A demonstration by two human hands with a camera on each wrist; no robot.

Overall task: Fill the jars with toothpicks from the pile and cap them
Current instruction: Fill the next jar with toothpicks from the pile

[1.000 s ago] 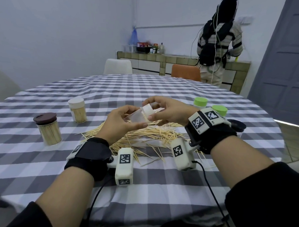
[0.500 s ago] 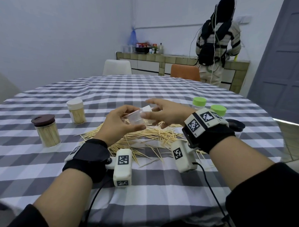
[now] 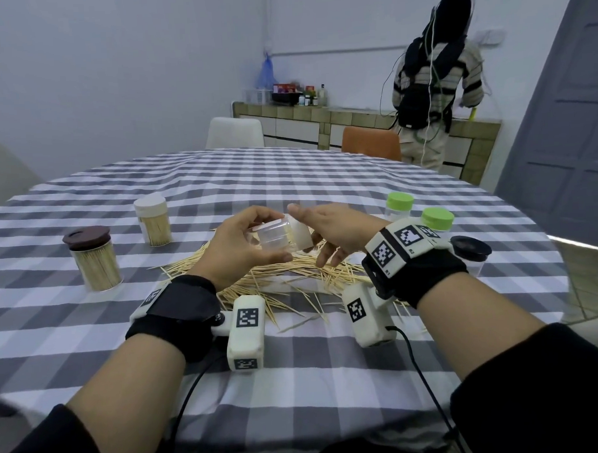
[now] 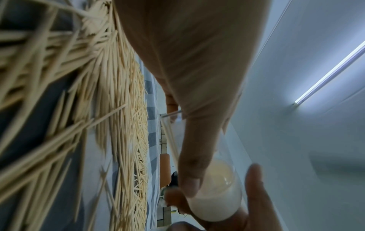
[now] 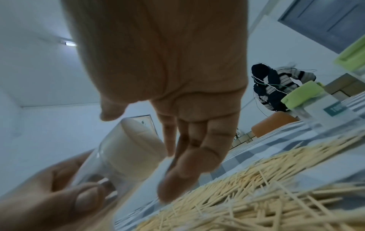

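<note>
my left hand [image 3: 247,244] is wrapped round the clear jar [image 3: 274,239] over the toothpick pile [image 3: 292,271], right-hand fingers [image 3: 326,256] loose beside its white cap [image 3: 303,238], so I'd grip that cap squarely and twist.

1. Jars: six total. One clear jar [image 3: 273,240] with a white cap [image 3: 301,238] is up in the hands; five stand on the checked counter [image 3: 323,177].
2. Of those five: one brown-lid jar [image 3: 92,257] and one white-lid jar [image 3: 153,220], both full of toothpicks.
3. Two green-lid jars, [image 3: 399,205] and [image 3: 437,220].
4. One black-lid jar [image 3: 470,253].
5. One toothpick pile [image 3: 286,271], way too many sticks to count.
6. Two hands: left hand [image 3: 243,246] and right hand [image 3: 339,229].
7. Two chairs: white chair [image 3: 234,132], orange chair [image 3: 371,147].
8. One other person [image 3: 435,83] at the back.
</note>
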